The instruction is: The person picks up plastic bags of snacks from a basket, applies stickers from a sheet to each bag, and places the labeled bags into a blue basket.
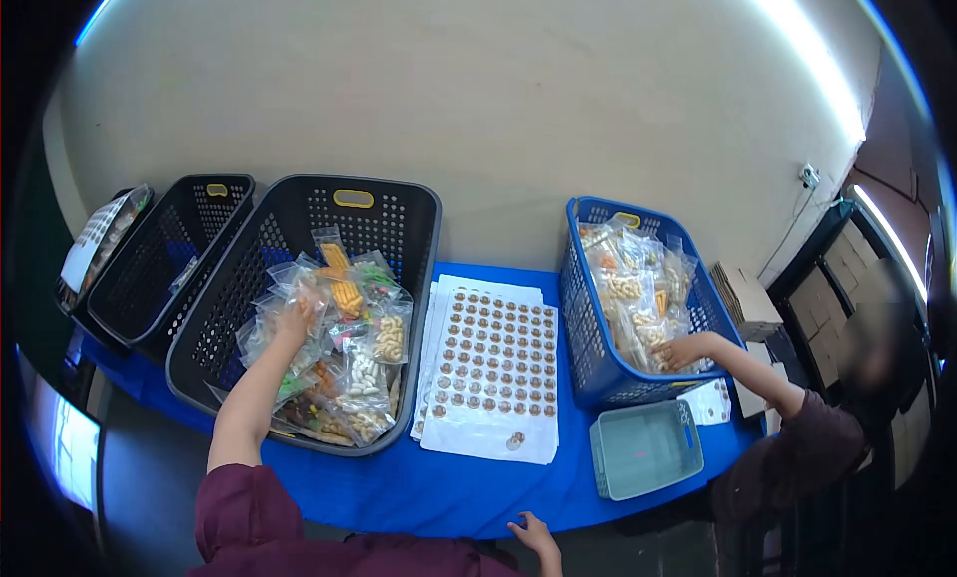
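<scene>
Snack bags (344,353) lie heaped in the big dark basket (419,228) on the left of the blue table (399,492), most with their long axis running near to far. Left hand (296,318) reaches into the heap, fingers closed on a clear bag there. Right hand (533,532) rests at the near table edge, fingers loosely curled, grasping nothing. Sticker sheets (488,363) lie just right of the basket. Farther right, another person's hand (683,351) reaches into a blue basket (588,358).

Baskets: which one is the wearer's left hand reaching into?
The big dark grey basket left of the sticker sheets: the left hand rests on its snack bags. The other dark baskets sit farther left; the blue one sits right.
</scene>
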Action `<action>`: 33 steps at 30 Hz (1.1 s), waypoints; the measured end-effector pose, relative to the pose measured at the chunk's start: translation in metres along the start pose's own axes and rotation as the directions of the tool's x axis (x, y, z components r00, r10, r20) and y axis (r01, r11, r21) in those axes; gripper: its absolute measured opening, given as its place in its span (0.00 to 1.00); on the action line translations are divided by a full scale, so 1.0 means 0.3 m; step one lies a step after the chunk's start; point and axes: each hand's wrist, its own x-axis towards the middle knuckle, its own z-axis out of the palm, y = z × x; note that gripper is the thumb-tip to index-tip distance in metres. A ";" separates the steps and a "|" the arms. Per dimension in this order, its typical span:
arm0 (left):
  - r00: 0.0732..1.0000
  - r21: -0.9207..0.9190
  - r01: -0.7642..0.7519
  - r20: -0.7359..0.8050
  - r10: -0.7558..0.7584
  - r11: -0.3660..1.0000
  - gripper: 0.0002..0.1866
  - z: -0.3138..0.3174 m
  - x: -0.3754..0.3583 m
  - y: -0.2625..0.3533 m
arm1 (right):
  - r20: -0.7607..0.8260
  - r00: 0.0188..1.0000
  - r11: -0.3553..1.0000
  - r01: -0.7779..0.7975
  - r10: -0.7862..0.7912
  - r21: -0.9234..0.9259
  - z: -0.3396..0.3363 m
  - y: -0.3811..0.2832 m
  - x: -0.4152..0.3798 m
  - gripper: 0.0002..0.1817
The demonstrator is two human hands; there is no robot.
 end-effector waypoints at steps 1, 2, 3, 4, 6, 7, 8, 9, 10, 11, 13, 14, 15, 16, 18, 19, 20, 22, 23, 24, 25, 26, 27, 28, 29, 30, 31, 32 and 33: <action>1.000 -0.004 -0.002 0.006 0.002 1.000 0.29 0.039 0.036 0.006 | 0.022 1.000 1.000 -0.016 0.015 0.025 0.008 0.005 -0.012 0.31; 1.000 -0.009 0.000 0.010 0.000 1.000 0.27 0.106 0.094 0.013 | 0.045 0.999 0.998 -0.029 0.026 0.050 0.014 0.004 -0.019 0.31; 1.000 -0.013 0.002 0.015 -0.002 1.000 0.25 0.104 0.078 0.025 | 0.051 0.999 0.997 -0.019 0.015 0.081 0.016 -0.010 -0.029 0.31; 0.948 0.074 -0.001 -0.318 0.024 0.997 0.14 0.114 0.046 0.044 | 0.055 0.998 0.994 -0.009 0.003 0.112 0.012 -0.028 -0.035 0.31; 0.938 -0.054 -0.293 -0.213 0.275 0.955 0.13 0.011 0.040 0.031 | 0.015 0.999 0.992 0.038 -0.040 0.118 0.003 -0.083 -0.049 0.28; 0.916 -0.150 -0.349 -0.266 0.302 0.925 0.13 -0.090 0.015 0.038 | 0.002 0.998 0.991 0.069 -0.070 0.115 -0.002 -0.103 -0.041 0.28; 0.890 -0.237 -0.409 -0.318 0.327 0.882 0.13 -0.192 -0.011 0.046 | -0.011 0.995 0.988 0.100 -0.099 0.114 -0.005 -0.119 -0.034 0.28; 0.863 -0.340 -0.407 -0.447 0.235 0.848 0.13 -0.309 -0.062 0.070 | -0.023 0.991 0.985 0.130 -0.128 0.116 -0.008 -0.138 -0.026 0.28; 0.800 -0.548 -0.527 -0.577 0.162 0.649 0.13 -0.416 -0.114 0.086 | -0.012 0.989 0.980 0.146 -0.146 0.138 -0.017 -0.167 -0.025 0.28; 0.741 -0.671 -0.634 -0.670 0.052 0.383 0.12 -0.516 -0.179 0.104 | -0.002 0.986 0.973 0.163 -0.165 0.162 -0.033 -0.206 -0.028 0.27; 0.707 -0.675 -0.655 -0.706 -0.040 0.340 0.13 -0.672 -0.389 0.164 | 0.005 0.973 0.941 0.220 -0.229 0.257 -0.052 -0.271 -0.018 0.25; 0.690 -0.677 -0.664 -0.718 -0.090 0.317 0.14 -0.717 -0.491 0.207 | 0.002 0.962 0.910 0.257 -0.273 0.324 -0.059 -0.296 -0.010 0.23; 0.740 -0.743 -0.634 -0.663 -0.108 0.214 0.15 -0.713 -0.583 0.263 | 0.001 0.950 0.876 0.289 -0.314 0.387 -0.061 -0.318 -0.003 0.22; 0.613 -0.634 -0.751 -0.773 -0.163 0.183 0.15 -0.640 -0.606 0.334 | 0.044 0.936 0.789 0.268 -0.349 0.552 -0.055 -0.337 0.012 0.23; 0.758 -0.758 -0.650 -0.652 -0.034 0.055 0.15 -0.559 -0.749 0.440 | 0.128 0.864 0.661 0.269 -0.486 0.700 -0.135 -0.476 -0.059 0.26; 0.845 -0.845 -0.534 -0.535 0.026 -0.020 0.15 -0.518 -0.801 0.487 | 0.157 0.820 0.592 0.251 -0.550 0.766 -0.173 -0.542 -0.104 0.27; 0.894 -0.902 -0.422 -0.431 0.120 -0.094 0.14 -0.478 -0.826 0.520 | 0.160 0.782 0.545 0.257 -0.602 0.798 -0.192 -0.588 -0.134 0.27; 0.918 -0.916 -0.250 -0.328 0.224 -0.314 0.14 -0.354 -0.846 0.613 | 0.143 0.705 0.445 0.264 -0.695 0.856 -0.210 -0.644 -0.170 0.27; 0.919 -0.864 -0.190 -0.324 0.224 -0.467 0.15 -0.273 -0.855 0.671 | 0.094 0.733 0.382 0.237 -0.674 0.893 -0.193 -0.636 -0.170 0.26; 0.925 -0.833 -0.065 -0.257 0.280 -0.550 0.16 -0.227 -0.881 0.705 | 0.048 0.760 0.319 0.213 -0.648 0.924 -0.170 -0.618 -0.163 0.26; 0.921 -0.784 0.062 -0.194 0.337 -0.618 0.16 -0.190 -0.908 0.732 | 0.006 0.785 0.253 0.192 -0.619 0.948 -0.158 -0.606 -0.157 0.26; 0.926 -0.739 0.129 -0.149 0.346 -0.661 0.15 -0.161 -0.936 0.752 | 0.009 0.866 0.323 0.177 -0.500 0.930 -0.162 -0.609 -0.150 0.21; 0.929 -0.801 0.038 -0.193 0.317 -0.598 0.15 -0.136 -0.945 0.761 | -0.004 0.889 0.381 0.200 -0.457 0.903 -0.171 -0.598 -0.137 0.19; 0.927 -0.850 -0.054 -0.238 0.291 -0.523 0.15 -0.107 -0.945 0.765 | -0.017 0.909 0.438 0.216 -0.416 0.873 -0.178 -0.582 -0.120 0.17; 0.921 -0.887 -0.145 -0.283 0.269 -0.439 0.15 -0.071 -0.941 0.766 | -0.031 0.926 0.493 0.227 -0.375 0.840 -0.177 -0.568 -0.106 0.16; 0.910 -0.915 -0.331 -0.374 0.177 -0.231 0.19 -0.009 -0.909 0.759 | -0.055 0.957 0.347 0.157 -0.285 0.925 -0.161 -0.563 -0.096 0.13; 0.922 -0.931 -0.254 -0.315 0.224 -0.263 0.19 -0.006 -0.897 0.737 | -0.040 0.953 0.351 0.149 -0.299 0.924 -0.164 -0.558 -0.097 0.13; 0.928 -0.941 -0.176 -0.256 0.270 -0.289 0.20 -0.017 -0.880 0.715 | -0.024 0.949 0.355 0.141 -0.315 0.924 -0.171 -0.550 -0.102 0.13; 0.928 -0.946 -0.096 -0.198 0.316 -0.310 0.21 -0.036 -0.865 0.700 | -0.006 0.943 0.358 0.132 -0.332 0.924 -0.177 -0.542 -0.103 0.13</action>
